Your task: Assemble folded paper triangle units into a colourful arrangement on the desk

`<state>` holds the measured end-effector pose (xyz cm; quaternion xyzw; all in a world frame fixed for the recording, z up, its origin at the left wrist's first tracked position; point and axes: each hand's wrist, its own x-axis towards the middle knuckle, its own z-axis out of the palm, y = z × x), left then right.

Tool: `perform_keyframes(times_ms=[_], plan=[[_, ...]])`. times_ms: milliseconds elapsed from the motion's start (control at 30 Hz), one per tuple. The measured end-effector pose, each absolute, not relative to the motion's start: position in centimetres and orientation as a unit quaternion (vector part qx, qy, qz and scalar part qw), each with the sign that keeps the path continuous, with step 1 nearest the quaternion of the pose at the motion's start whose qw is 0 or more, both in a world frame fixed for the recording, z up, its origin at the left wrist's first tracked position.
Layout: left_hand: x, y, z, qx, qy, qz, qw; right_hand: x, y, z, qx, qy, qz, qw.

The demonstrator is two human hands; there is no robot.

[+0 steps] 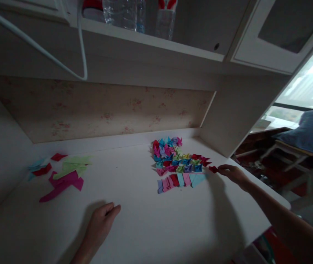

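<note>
A cluster of several small folded paper pieces (177, 158) in pink, blue, green and red lies on the white desk (145, 227) right of centre. Just below it sits a row of flat folded pieces (181, 180). My right hand (232, 173) reaches to the cluster's right edge, fingers pinched on a small red folded piece (213, 169). On the desk near the front, my left hand (101, 222) rests with fingers loosely curled and holds nothing. Loose sheets and scraps of coloured paper (62, 172) lie at the far left.
An overhead shelf (150, 40) with plastic bottles (123, 13) hangs above the desk, and a white cable (82, 44) loops down from it. The desk's right edge drops off beside my right arm. A person in blue (310, 130) sits at the far right by a window.
</note>
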<state>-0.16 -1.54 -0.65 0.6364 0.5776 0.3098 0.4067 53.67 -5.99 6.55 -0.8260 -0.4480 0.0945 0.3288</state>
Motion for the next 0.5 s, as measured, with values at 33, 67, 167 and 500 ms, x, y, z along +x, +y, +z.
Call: perform_keyframes(times_ms=[33,67,167,500], plan=[[-0.2,-1.6,-0.8,0.633,0.578,0.316,0.407,53.6,-5.5,6.6,-0.824,-0.455,0.109,0.319],[-0.2,-1.6,-0.8,0.629,0.579,0.323,0.407,53.5,-5.0,6.7,-0.821,-0.46,0.12,0.315],[-0.2,-1.7,-0.8,0.619,0.583,0.335,0.404,53.4,-3.7,6.7,-0.813,-0.477,0.133,0.308],[-0.1,-1.8,-0.3,0.596,0.593,0.336,0.426,53.4,-2.0,5.7,-0.805,-0.495,0.099,0.31]])
